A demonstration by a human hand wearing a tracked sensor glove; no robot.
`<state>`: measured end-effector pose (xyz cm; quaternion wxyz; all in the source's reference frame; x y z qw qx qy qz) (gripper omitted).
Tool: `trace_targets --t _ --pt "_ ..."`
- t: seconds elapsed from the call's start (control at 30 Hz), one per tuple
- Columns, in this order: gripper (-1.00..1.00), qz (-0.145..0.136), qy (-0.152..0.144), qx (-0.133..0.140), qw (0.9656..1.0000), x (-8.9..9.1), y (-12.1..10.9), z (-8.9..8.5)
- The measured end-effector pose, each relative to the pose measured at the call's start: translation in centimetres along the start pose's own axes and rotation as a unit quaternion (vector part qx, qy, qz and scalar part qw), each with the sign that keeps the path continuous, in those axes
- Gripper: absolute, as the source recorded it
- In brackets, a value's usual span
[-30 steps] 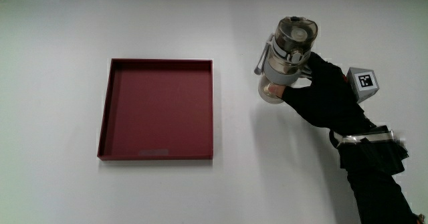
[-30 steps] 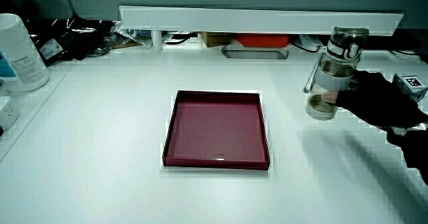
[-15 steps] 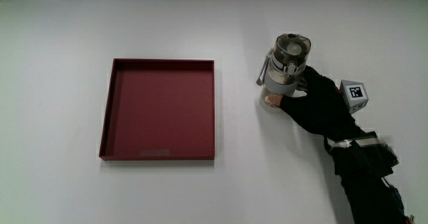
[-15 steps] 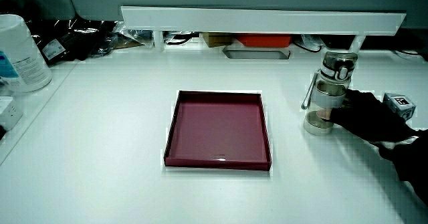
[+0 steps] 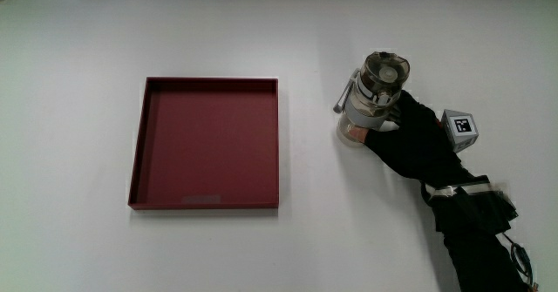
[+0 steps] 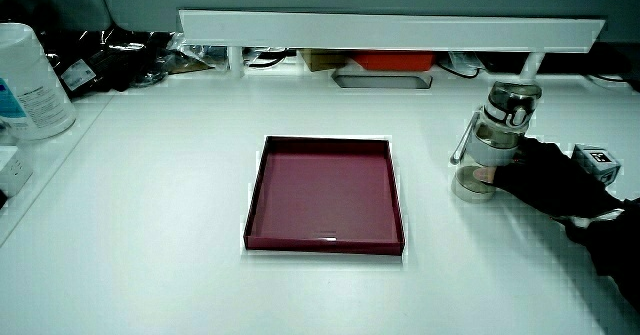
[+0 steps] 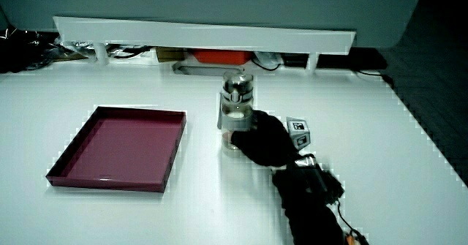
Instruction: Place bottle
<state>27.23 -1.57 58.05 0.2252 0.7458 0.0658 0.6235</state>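
A clear bottle [image 5: 377, 87] with a grey band and a side loop stands upright on the white table, beside the dark red square tray [image 5: 138, 144] and outside it. The hand [image 5: 410, 139] reaches in from the person's side and its fingers wrap the bottle's lower part. The patterned cube [image 5: 459, 125] shows on the hand's back. In both side views the bottle [image 6: 500, 125] [image 7: 236, 102] rests on the table with the hand [image 6: 545, 175] [image 7: 265, 141] closed around its base. The tray [image 6: 325, 241] [image 7: 110, 183] holds nothing.
A low white partition [image 6: 390, 30] [image 7: 205, 33] runs along the table's edge farthest from the person, with a red item [image 6: 392, 63] under it. A white container [image 6: 25, 80] and dark clutter [image 6: 110, 60] sit at a table corner.
The bottle has come down from a raised, tilted hold to stand upright on the table beside the tray. The hand has lowered with it and still grips it.
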Motion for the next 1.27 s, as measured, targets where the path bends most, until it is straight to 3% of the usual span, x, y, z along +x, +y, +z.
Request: trace_targets --t 0.27,0.37,0.5,0.57,0.67,0.77,0.87,0.93,1.0,1.03,1.1,1.13,1.17,1.23,1.27 --pt "-0.41 0.000 0.005 -0.009 0.9999 0.2 0.0 -0.1" --pt "-0.52 -0.009 0.000 -0.014 0.9999 0.2 0.0 -0.2" --pt "-0.66 -0.019 0.014 -0.023 0.9994 -0.3 -0.6 0.2" --pt "-0.72 -0.012 0.001 -0.025 0.9996 -1.1 -1.4 0.4" --pt "-0.83 -0.022 -0.049 -0.020 0.9984 -1.7 -2.8 0.8" --pt "-0.93 -0.014 -0.071 -0.018 0.9972 -2.8 -4.6 1.0" --pt "-1.00 -0.026 -0.087 -0.002 0.9959 -3.5 -6.5 1.3" --pt "-1.00 -0.026 -0.129 0.005 0.9913 -3.2 -7.5 1.7" --pt "-1.00 -0.017 -0.120 0.015 0.9926 -3.7 -8.6 1.4" --pt "-1.00 -0.034 -0.141 0.017 0.9892 -3.2 -9.1 1.7" --pt "-1.00 -0.018 -0.127 0.027 0.9913 -4.3 -10.4 1.1" --pt "-1.00 0.005 -0.122 0.024 0.9922 -4.5 -10.7 0.9" --pt "-1.00 0.013 -0.138 0.026 0.9900 -4.5 -11.1 0.9" --pt "-1.00 -0.035 -0.166 0.033 0.9849 -4.6 -12.1 0.7" --pt "-1.00 -0.007 -0.162 0.032 0.9863 -4.9 -12.5 0.5"
